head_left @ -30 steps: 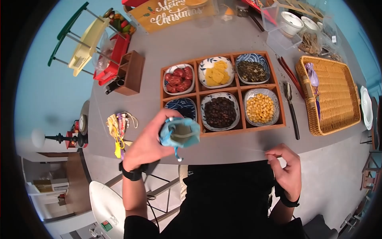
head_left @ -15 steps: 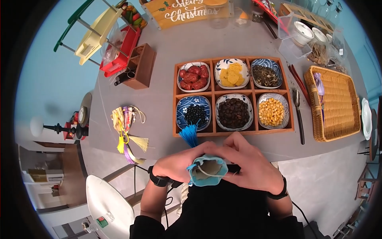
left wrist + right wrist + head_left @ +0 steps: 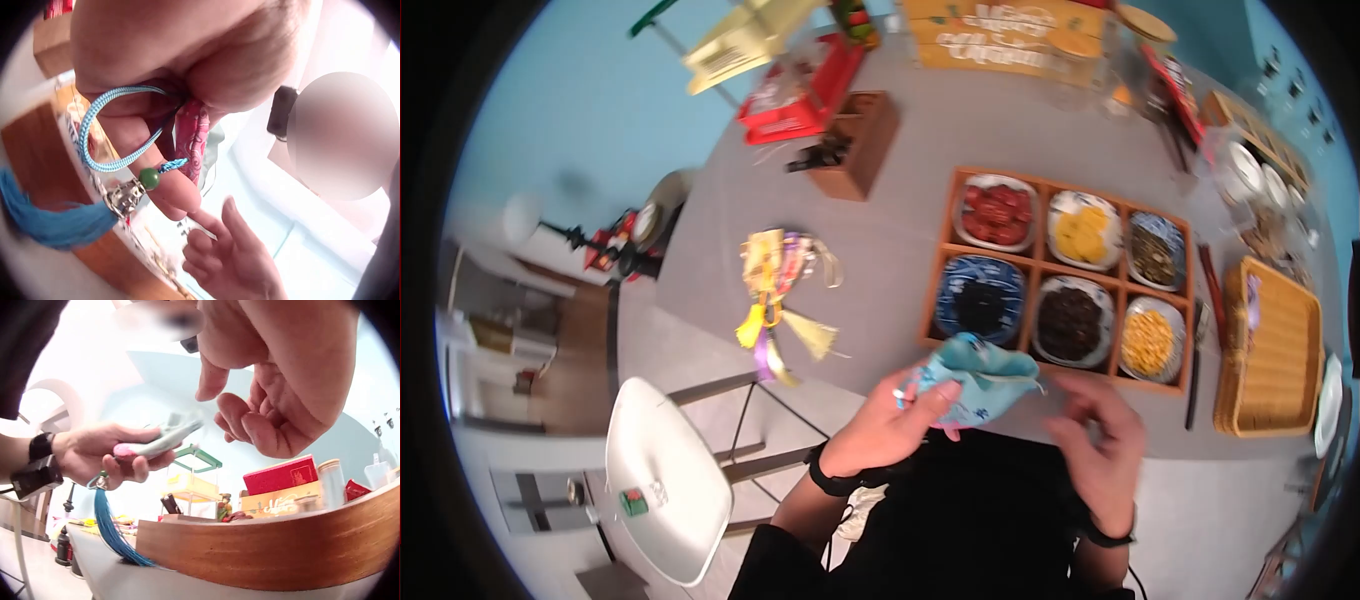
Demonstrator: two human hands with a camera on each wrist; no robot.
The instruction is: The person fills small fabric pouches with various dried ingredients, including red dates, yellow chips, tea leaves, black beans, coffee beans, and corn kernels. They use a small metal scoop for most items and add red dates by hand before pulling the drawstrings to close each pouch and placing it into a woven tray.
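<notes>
My left hand grips a light blue cloth pouch, thumb on its near side, its mouth tipped toward the right. In the right wrist view the pouch's lower end is pink, and a blue tassel dangles below the hand. The left wrist view shows a blue cord loop, a green bead and a silver cap above that tassel. My right hand hovers just right of the pouch, fingers loosely bent, holding nothing. Behind the pouch lies a wooden compartment tray with small bowls.
The bowls hold red dates, yellow pieces, dried leaves, black beans, dark brown beans and yellow kernels. Tasselled pouches lie left. A wicker basket sits right, beyond a long-handled spoon.
Both hands came together around the upright pouch half a second ago; now the right hand has drawn away and the left has tilted the pouch. The head view has turned, shifting the table contents rightward.
</notes>
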